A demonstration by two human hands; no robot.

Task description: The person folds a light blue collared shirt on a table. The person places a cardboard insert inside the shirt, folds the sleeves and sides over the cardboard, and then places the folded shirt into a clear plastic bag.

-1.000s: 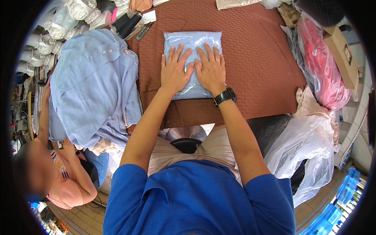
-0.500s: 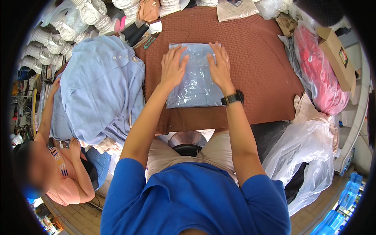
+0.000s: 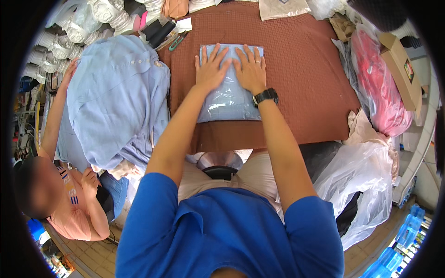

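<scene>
light blue shirts (image 3: 111, 97) lie in a heap over the left edge of the brown table (image 3: 301, 83). the left hand (image 3: 211, 69) and the right hand (image 3: 251, 69) lie flat, fingers spread, side by side on a folded blue shirt in a clear bag (image 3: 230, 99), gripping nothing. the bag sits mid-table. a pink bag (image 3: 382, 88) lies by the right edge.

The packet (image 3: 232, 99) is a flat, roughly square clear plastic bag holding a folded pale blue garment; the film is glossy and wrinkled, with light glare near its lower half; it lies flat on the brown quilted worktop (image 3: 306, 69), near the middle and a little to the left; its upper part is covered by two flat palms, its lower edge showing.
</scene>
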